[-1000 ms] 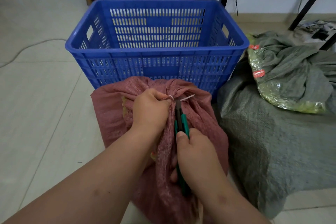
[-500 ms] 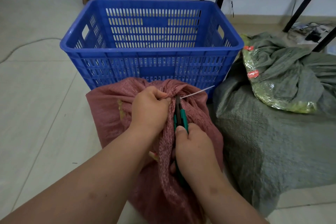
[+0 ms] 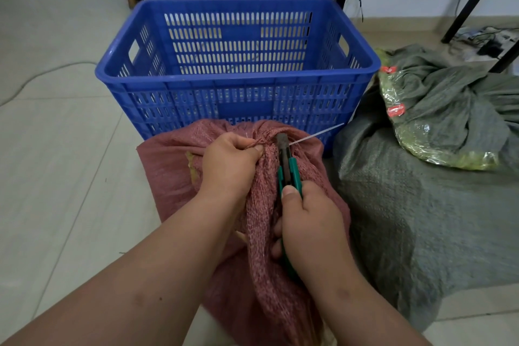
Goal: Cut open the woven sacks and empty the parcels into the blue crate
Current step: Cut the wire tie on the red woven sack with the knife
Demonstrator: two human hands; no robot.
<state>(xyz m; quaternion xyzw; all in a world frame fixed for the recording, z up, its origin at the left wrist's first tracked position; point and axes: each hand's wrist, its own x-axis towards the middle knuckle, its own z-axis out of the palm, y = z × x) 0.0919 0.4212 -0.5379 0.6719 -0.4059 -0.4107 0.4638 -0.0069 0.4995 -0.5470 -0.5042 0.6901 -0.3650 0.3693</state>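
Cutting at the tied neck of the red woven sack point(image 3: 174, 166), which lies on the floor touching the near wall of the blue crate point(image 3: 238, 84).

- Left hand point(image 3: 229, 161): clenched round the gathered neck of the sack, bunching the weave just beside the tool.
- Right hand point(image 3: 309, 222): grasping the green-handled cutters point(image 3: 289, 170), thumb on top, tool tip set at the knot.
- White tie point(image 3: 316, 135): its free end now juts out to the right, longer than a second ago when only a short stub showed. Judged: the tie is being worked loose or is partly severed; whether it is fully cut cannot be told.
- Grip positions: both hands much as they were half a second ago.
- Blue crate: no parcels visible inside; emptying not yet begun.
- Grey-green woven sack point(image 3: 407, 205): stands just right of the red one, apparently unopened.
- Crumpled grey-green sacking point(image 3: 449, 98) with a yellow-green plastic packet point(image 3: 421, 135): resting on top of that sack.

Task stage, judged: early, first sack not yet open.
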